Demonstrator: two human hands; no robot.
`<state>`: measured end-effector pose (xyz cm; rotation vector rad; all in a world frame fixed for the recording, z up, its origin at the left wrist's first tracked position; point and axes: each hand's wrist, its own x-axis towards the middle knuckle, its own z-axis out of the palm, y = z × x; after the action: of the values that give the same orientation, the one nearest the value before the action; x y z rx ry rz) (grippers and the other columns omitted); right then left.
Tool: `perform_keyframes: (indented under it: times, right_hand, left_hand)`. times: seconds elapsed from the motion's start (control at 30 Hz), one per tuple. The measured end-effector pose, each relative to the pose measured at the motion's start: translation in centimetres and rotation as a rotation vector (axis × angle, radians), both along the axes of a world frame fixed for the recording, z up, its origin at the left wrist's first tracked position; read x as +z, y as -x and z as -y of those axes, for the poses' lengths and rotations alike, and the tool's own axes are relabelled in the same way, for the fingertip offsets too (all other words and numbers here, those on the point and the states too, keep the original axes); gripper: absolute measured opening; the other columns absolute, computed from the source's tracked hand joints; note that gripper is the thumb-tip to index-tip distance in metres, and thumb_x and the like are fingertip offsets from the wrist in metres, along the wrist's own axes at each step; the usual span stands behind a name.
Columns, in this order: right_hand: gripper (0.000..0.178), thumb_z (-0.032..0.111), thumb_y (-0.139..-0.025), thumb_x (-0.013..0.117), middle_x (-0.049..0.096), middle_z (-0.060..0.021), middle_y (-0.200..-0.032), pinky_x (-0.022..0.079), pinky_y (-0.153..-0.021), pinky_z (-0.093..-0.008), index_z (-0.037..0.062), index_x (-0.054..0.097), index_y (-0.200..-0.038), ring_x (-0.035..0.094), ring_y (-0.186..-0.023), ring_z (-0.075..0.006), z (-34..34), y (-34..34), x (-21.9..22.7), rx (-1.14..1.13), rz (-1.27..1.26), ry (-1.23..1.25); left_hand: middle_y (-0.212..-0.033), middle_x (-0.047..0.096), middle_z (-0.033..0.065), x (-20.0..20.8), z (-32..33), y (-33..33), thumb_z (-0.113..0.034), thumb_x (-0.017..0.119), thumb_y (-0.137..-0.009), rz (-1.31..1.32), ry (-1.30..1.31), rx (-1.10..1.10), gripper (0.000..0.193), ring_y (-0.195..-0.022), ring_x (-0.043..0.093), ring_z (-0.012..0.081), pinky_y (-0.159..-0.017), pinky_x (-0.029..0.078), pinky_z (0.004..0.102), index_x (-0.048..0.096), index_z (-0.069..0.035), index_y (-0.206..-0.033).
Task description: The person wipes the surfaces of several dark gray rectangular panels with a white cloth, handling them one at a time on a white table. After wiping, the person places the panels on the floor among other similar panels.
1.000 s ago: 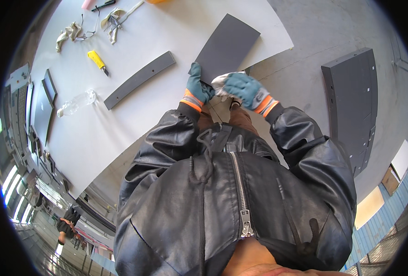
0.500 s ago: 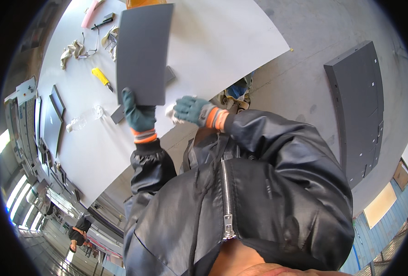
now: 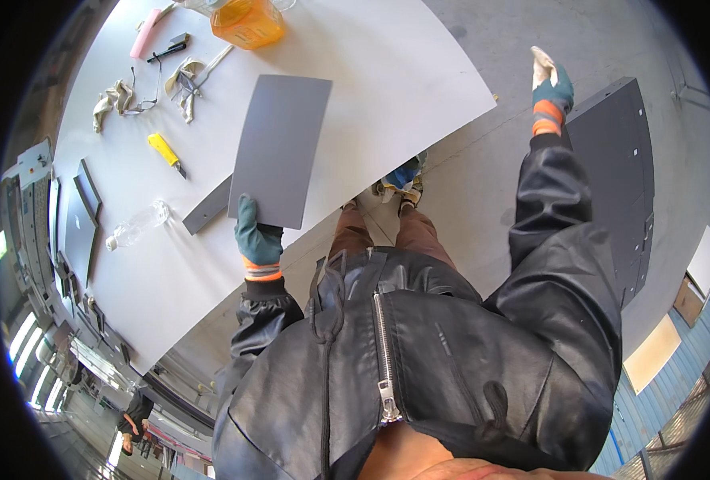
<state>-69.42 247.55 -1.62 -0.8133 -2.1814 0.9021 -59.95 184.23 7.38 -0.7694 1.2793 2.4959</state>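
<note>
My left hand (image 3: 259, 240), in a green-coated glove with an orange cuff, grips the near end of a flat dark grey panel (image 3: 281, 152). The thumb lies on the panel's upper face. Partly covered by it, a second dark grey strip (image 3: 208, 206) rests on the white table. Out to the right, clear of the table, my right hand (image 3: 555, 96) is raised in a matching glove. Its fingers are closed on a crumpled whitish cloth (image 3: 541, 66). Below and beside that hand stands a large dark panel (image 3: 611, 168) with small pale marks.
On the white table (image 3: 387, 72) are a yellow utility knife (image 3: 163, 149), a clear plastic bottle (image 3: 139, 226), glasses (image 3: 148, 102), rags (image 3: 185, 86), a black marker (image 3: 167, 52) and a jug of orange liquid (image 3: 247, 22). Dark panels (image 3: 79, 228) lie at the left edge.
My right hand has swung from beside the grey panel far out to the right, with the cloth. My left hand and the panel have come lower and slightly right in view.
</note>
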Motion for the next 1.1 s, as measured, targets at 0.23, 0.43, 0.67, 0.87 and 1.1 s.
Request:
perform_keyframes:
  times: [0.23, 0.43, 0.67, 0.87, 1.1]
  right_hand:
    - [0.031, 0.006, -0.090, 0.057, 0.073, -0.0118, -0.116, 0.053, -0.096, -0.0382, 0.0076, 0.070, -0.118, 0.069, -0.108, -0.0277, 7.7, -1.5, -2.0, 0.561, 0.211, -0.326]
    - [0.053, 0.045, -0.091, 0.060, 0.065, -0.0170, -0.121, 0.050, -0.098, -0.0406, 0.0072, 0.066, -0.127, 0.063, -0.110, -0.0249, 9.1, -1.5, -4.5, 0.192, 0.425, -0.087]
    - [0.035, -0.001, -0.091, 0.064, 0.068, -0.0088, -0.089, 0.054, -0.051, -0.0294, -0.0053, 0.064, -0.125, 0.065, -0.064, -0.0175, 5.4, -3.9, 2.5, -0.046, -0.358, 1.255]
    - [0.036, 0.002, -0.097, 0.059, 0.069, -0.0081, -0.096, 0.055, -0.052, -0.0243, -0.0004, 0.056, -0.133, 0.065, -0.064, -0.0122, 7.3, -8.5, 5.0, 0.246, -0.367, 1.541]
    - [0.039, 0.011, -0.099, 0.057, 0.072, -0.0155, -0.092, 0.042, -0.043, -0.0228, -0.0101, 0.057, -0.131, 0.056, -0.050, -0.0127, 16.1, -10.5, 11.9, 0.433, -0.076, 1.304]
  left_hand:
    - [-0.128, 0.065, 0.0100, -0.1, -6.2, 1.7, -0.029, 0.064, -0.101, 0.055, -0.018, -0.111, 0.047, -0.116, 0.066, 0.0232, -0.097, 0.056, 0.0398, 0.055, -0.003, -0.138]
    - [-0.118, 0.068, 0.0105, -3.0, -9.5, 1.9, -0.026, 0.066, -0.100, 0.083, -0.066, -0.163, 0.040, -0.105, 0.070, 0.0231, -0.087, 0.062, 0.0392, 0.059, -0.003, -0.133]
    - [-0.117, 0.069, 0.0090, -5.1, -13.4, 3.9, -0.031, 0.064, -0.102, 0.141, -0.028, -0.337, 0.040, -0.102, 0.071, 0.0220, -0.087, 0.062, 0.0398, 0.060, -0.004, -0.132]
    - [-0.095, 0.072, 0.0069, -8.9, -15.0, 6.2, -0.045, 0.072, -0.094, 0.332, 0.304, -0.333, 0.047, -0.076, 0.070, 0.0221, -0.071, 0.058, 0.0369, 0.065, -0.006, -0.120]
    - [-0.138, 0.055, 0.0248, -1.1, -22.3, 2.5, -0.032, 0.080, -0.088, -0.583, 1.310, -0.125, 0.071, -0.128, 0.054, 0.0384, -0.108, 0.045, 0.0446, 0.048, -0.002, -0.145]
